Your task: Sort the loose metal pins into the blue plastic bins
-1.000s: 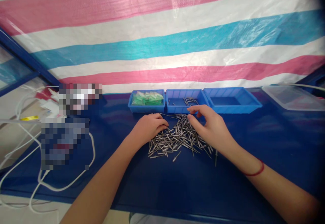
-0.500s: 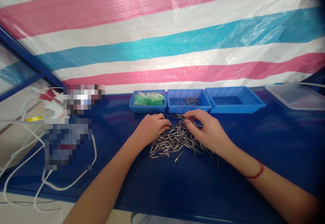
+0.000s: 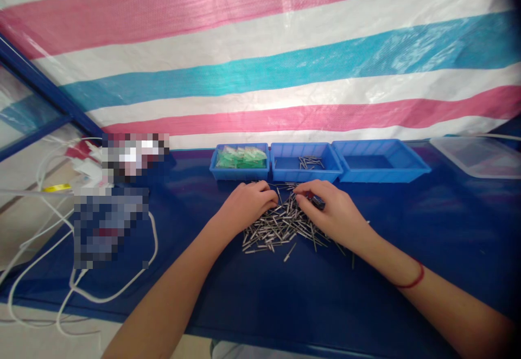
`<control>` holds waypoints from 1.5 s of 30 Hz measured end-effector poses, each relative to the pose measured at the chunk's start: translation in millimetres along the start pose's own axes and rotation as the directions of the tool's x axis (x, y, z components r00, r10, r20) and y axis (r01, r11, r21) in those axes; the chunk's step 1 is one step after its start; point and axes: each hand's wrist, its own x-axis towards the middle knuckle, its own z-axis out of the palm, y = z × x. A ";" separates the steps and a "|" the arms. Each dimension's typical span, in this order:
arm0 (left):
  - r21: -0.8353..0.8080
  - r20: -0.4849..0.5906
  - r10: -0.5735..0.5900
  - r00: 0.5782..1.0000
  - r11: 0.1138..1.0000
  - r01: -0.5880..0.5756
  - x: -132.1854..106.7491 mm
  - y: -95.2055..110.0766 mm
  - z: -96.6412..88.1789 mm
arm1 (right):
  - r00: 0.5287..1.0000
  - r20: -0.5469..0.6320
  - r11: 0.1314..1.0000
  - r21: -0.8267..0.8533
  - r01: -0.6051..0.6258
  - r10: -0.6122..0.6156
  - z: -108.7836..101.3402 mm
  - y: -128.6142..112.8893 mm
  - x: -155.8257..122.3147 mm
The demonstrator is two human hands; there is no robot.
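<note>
A loose pile of silver blind rivets [image 3: 277,226] lies on the dark blue table between my hands. My left hand [image 3: 250,203] rests at the pile's left edge, its fingers curled together, with one rivet at the fingertips. On the right side, my right hand [image 3: 334,207] reaches over the pile. Its thumb and index finger come close together in a pinch among the rivets; whatever they hold is too small to make out. Just behind the pile, the middle blue bin [image 3: 280,174] contains several rivets.
The left blue bin [image 3: 240,174] holds green-and-clear plastic packets [image 3: 242,158]. A wider blue bin [image 3: 385,174] stands to the right, near a clear plastic lid [image 3: 476,158]. White cables [image 3: 152,239] and blurred items lie at the left. A striped sheet [image 3: 260,77] hangs behind.
My left fingers have closed more and shifted slightly right over the pile. The right hand stays nearly in place, and the view has moved a little.
</note>
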 end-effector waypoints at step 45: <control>-0.635 -0.295 -0.317 0.901 0.770 0.063 -6.1 27.7 -5.7 | 0.984 -0.054 0.974 0.145 0.174 -0.167 2.6 -13.5 -2.3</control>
